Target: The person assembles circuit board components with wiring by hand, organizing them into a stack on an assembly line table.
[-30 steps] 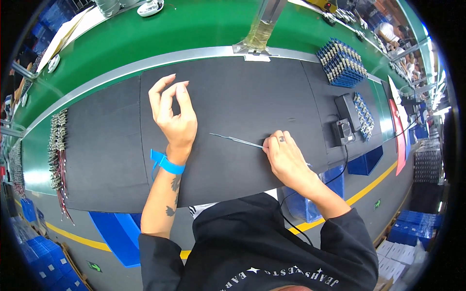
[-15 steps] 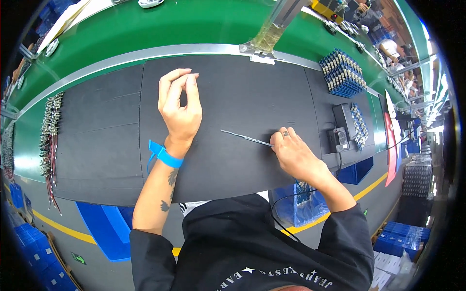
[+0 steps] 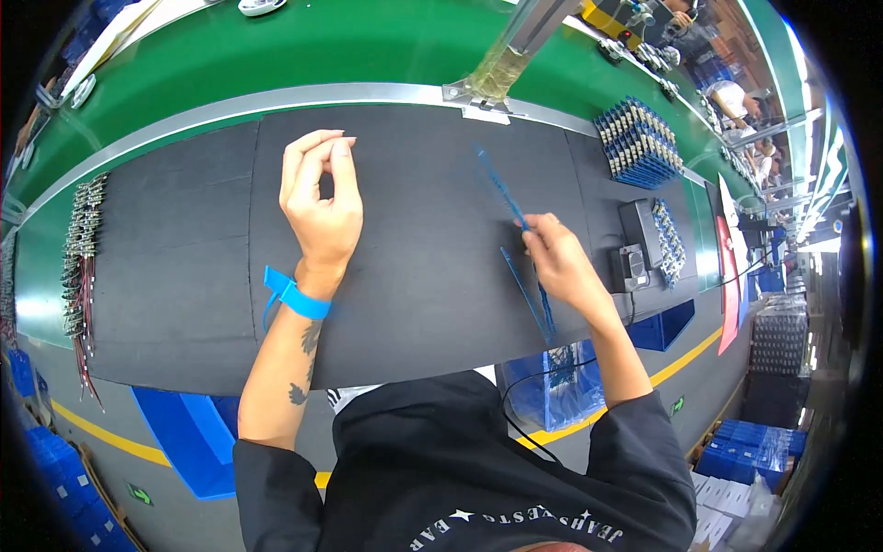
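Observation:
My right hand [image 3: 561,262] pinches a thin blue strip [image 3: 501,189] between thumb and fingers; the strip points up and away to the left and is slightly blurred. Just below that hand, another narrow blue strip [image 3: 525,287] slants over the black mat [image 3: 414,276]; I cannot tell whether it lies there or is held. My left hand [image 3: 322,198], with a blue band [image 3: 302,293] on its wrist, hovers over the mat's middle. Its thumb and fingertips are pressed together, and anything between them is too small to make out.
Stacked blue circuit boards [image 3: 639,143] stand at the far right, near a black box-shaped device [image 3: 632,267]. Wired boards [image 3: 83,230] line the left edge. A metal post [image 3: 501,69] rises behind the mat. Blue bins [image 3: 189,442] sit below the table's near edge.
The strip in my right hand has swung from pointing left to pointing up and away. More blue strip now shows below that hand. My left hand keeps its pinch; the view has shifted slightly.

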The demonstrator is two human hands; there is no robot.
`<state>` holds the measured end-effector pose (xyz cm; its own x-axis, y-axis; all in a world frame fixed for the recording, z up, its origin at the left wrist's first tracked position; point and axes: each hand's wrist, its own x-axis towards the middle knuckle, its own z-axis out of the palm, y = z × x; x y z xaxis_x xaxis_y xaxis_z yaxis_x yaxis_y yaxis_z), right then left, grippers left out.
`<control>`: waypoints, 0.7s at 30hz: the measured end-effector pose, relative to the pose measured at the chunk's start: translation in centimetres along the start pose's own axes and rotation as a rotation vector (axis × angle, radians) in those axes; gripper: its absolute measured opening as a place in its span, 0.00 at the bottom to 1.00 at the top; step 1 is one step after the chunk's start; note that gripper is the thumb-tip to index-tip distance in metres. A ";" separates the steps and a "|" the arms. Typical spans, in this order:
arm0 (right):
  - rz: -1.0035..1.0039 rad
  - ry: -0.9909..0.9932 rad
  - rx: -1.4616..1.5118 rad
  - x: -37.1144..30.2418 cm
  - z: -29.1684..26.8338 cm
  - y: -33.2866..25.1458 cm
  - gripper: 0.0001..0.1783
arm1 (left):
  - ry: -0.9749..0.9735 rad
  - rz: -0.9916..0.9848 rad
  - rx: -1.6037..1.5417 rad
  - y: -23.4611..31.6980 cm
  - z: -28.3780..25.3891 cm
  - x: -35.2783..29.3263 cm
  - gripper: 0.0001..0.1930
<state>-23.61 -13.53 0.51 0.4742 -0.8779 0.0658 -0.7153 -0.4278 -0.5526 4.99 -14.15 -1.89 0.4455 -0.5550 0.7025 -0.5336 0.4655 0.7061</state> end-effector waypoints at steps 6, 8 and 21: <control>0.392 0.036 0.597 0.1 -1.5 0.5 0.10 | 0.000 -0.040 -0.062 -1.1 -0.1 -0.2 0.06; 0.487 0.031 0.702 -1.0 -1.4 0.5 0.10 | 0.019 -0.074 -0.101 -0.6 0.0 -0.1 0.04; 0.240 0.063 -0.099 -4.0 3.0 -3.2 0.12 | -0.026 -0.078 -0.046 -0.6 0.4 -0.3 0.06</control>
<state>-21.66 -7.99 -0.44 0.2544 -0.9671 -0.0038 -0.8518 -0.2222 -0.4745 4.93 -14.54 -2.55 0.4655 -0.6080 0.6431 -0.4644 0.4508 0.7623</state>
